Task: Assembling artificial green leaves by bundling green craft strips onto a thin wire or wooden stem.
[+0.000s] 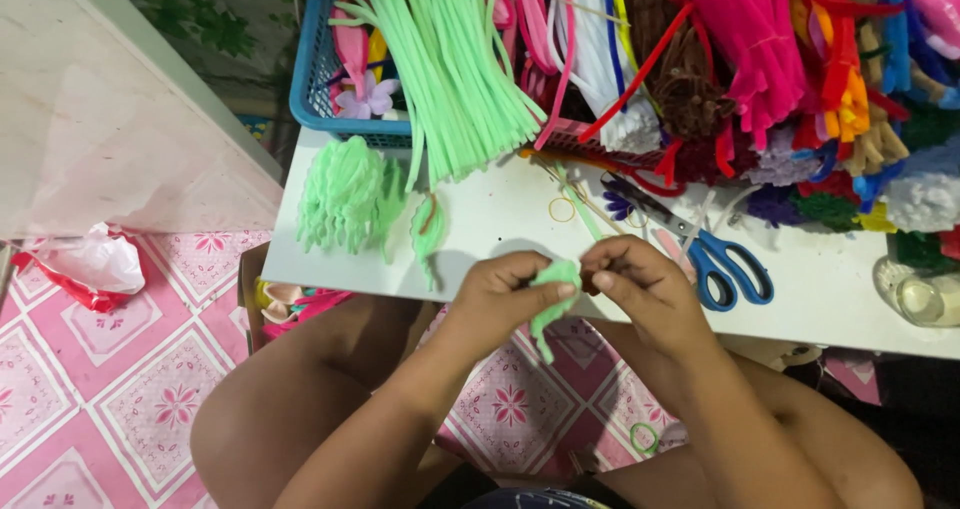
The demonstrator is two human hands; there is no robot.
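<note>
I'm mid-way through shaping a green stem (549, 299): it sits between my two hands, just off the near edge of the bench (480, 239), its top bunched at my fingertips and its tail hanging down over the floor. My left hand (500, 294) has its grip pinched shut on the bunched end, thumb pressed on top; my right hand (640, 287) is closed on the same piece from the other side, fingers curled in and knuckles up. Both forearms come up from my lap and meet in front of me, wrists bent inward. I judge this to be the twisting or folding stage of a leaf like the finished leaves (345, 197) lying on the bench. The next move, I'd say, calls for a firm hold with one hand while the other turns, kept small so the fuzzy wire doesn't kink. Scissors (715, 254) lie near my right hand.
</note>
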